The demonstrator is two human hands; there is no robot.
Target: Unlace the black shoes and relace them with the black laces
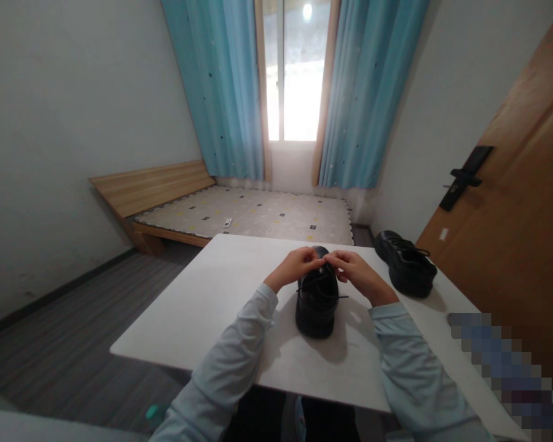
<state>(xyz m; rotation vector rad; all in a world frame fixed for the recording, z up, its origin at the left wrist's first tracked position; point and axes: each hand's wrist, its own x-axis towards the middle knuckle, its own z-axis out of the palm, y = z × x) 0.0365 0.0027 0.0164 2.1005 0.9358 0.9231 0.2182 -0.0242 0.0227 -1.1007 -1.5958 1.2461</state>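
Observation:
A black lace-up shoe stands upright on the white table, its heel towards me and its toe towards the window. Over the front of its lacing, my left hand and my right hand meet from either side. Fingertips of both are pinched together at the black shoelace, almost touching each other. The exact bit of lace between them is too small and dark to make out clearly. One loose lace end sticks out on the shoe's right side. The toe is partly covered by my fingers.
Another black shoe rests at the table's right edge, beside the wooden door. Beyond the table is a bed with a small white object on it. Blue curtains flank the window.

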